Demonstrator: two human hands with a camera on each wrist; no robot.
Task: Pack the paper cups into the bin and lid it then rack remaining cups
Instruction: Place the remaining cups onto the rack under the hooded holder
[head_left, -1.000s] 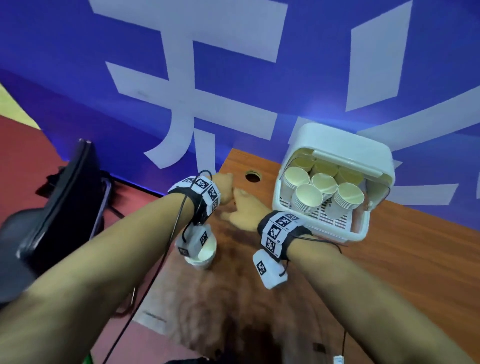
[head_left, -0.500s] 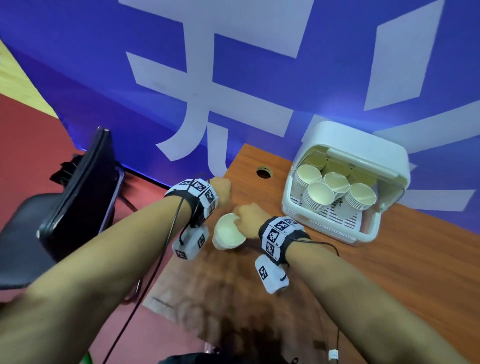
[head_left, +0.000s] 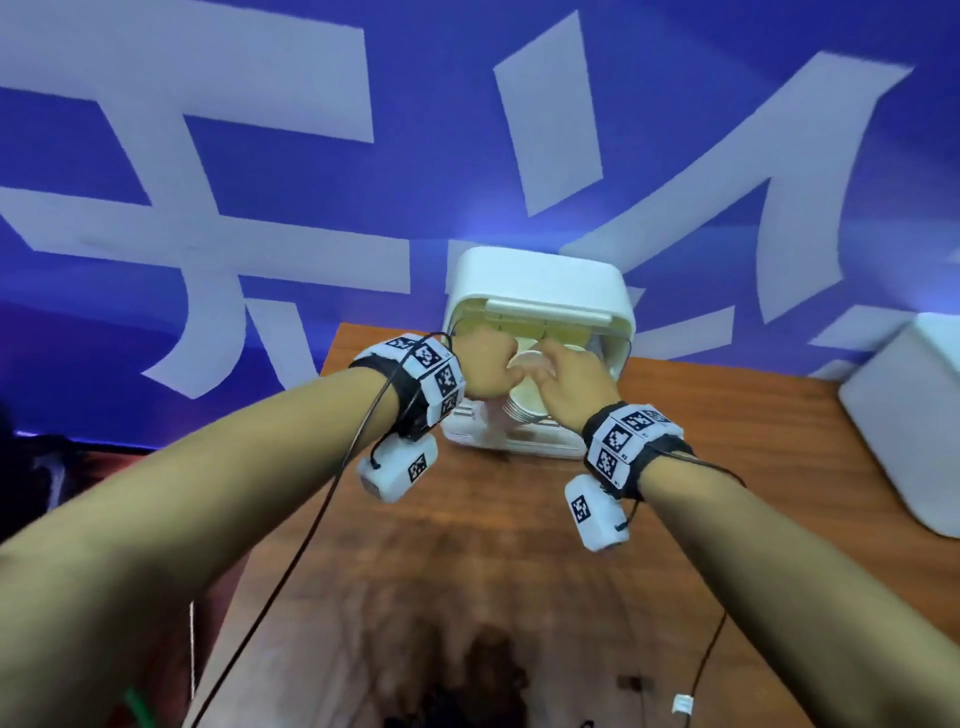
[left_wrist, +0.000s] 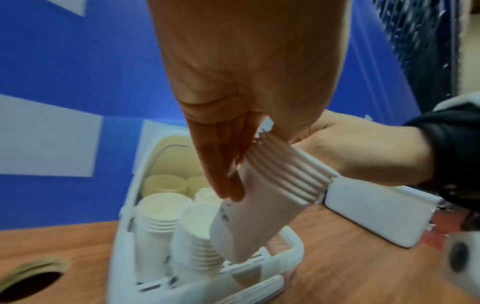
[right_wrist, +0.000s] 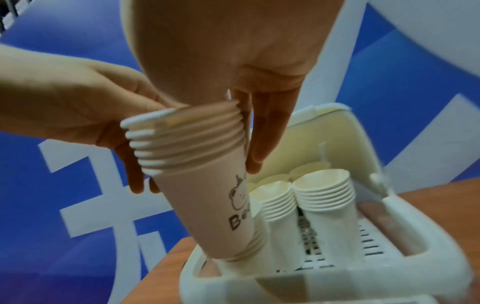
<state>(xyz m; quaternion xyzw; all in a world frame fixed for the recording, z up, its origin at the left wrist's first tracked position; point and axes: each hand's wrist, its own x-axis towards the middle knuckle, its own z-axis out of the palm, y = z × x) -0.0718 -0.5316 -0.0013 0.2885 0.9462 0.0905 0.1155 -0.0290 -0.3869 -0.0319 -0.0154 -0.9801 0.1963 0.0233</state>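
A white bin (head_left: 537, 291) stands open at the table's back edge, its lid (right_wrist: 335, 131) tipped up behind. Several stacks of paper cups (right_wrist: 324, 197) (left_wrist: 158, 216) stand upright inside. My left hand (head_left: 485, 364) and right hand (head_left: 571, 379) hold one more tilted stack of paper cups (right_wrist: 197, 164) (left_wrist: 259, 195) between them. The left hand's thumb and fingers (right_wrist: 135, 174) grip its rims. The right hand's fingers (right_wrist: 267, 133) lie down its far side. The stack's base is down inside the bin's front corner, beside the other stacks.
A second white box (head_left: 909, 415) sits on the wooden table (head_left: 519, 545) to the right. A round cable hole (left_wrist: 33, 281) is left of the bin. A blue wall with white letters rises right behind. The table's left edge drops to the floor.
Both hands lifted the cup stack from the table's left part near the hole and carried it right into the bin. The head view has swung right.
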